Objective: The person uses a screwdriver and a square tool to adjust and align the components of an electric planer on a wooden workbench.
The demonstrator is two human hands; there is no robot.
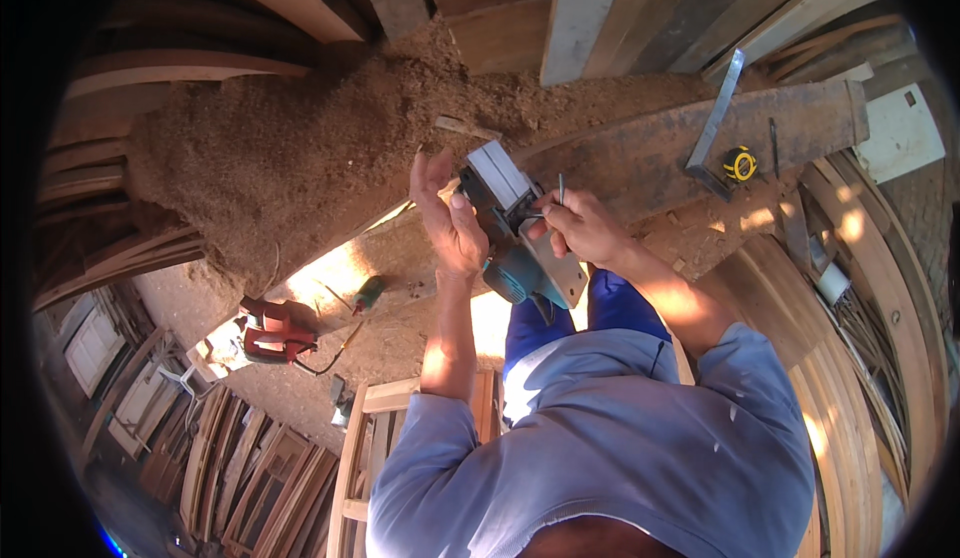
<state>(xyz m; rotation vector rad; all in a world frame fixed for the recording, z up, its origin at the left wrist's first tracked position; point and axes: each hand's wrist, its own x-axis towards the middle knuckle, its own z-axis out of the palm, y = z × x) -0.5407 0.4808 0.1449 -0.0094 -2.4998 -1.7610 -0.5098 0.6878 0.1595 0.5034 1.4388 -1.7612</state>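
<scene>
An electric planer [515, 274] with a teal body lies bottom up in front of my knees, its silver sole plate [500, 173] facing me. My left hand [447, 216] is beside its left side, fingers raised and apart, with nothing in them; whether the palm's edge touches the planer, I cannot tell. The fingers of my right hand [583, 226] are closed on a thin metal tool [561, 190] at the middle of the planer, by the blade opening. The tool's lower end is hidden by the fingers, so its exact kind does not show.
On the plank to the right are a metal square [716, 123], a yellow-black tape measure [740, 164] and a thin dark rod [774, 148]. A red power tool [275, 333] and a screwdriver [369, 294] lie at left. Sawdust [290, 158] heaps beyond; stacked boards [850, 258] surround the place.
</scene>
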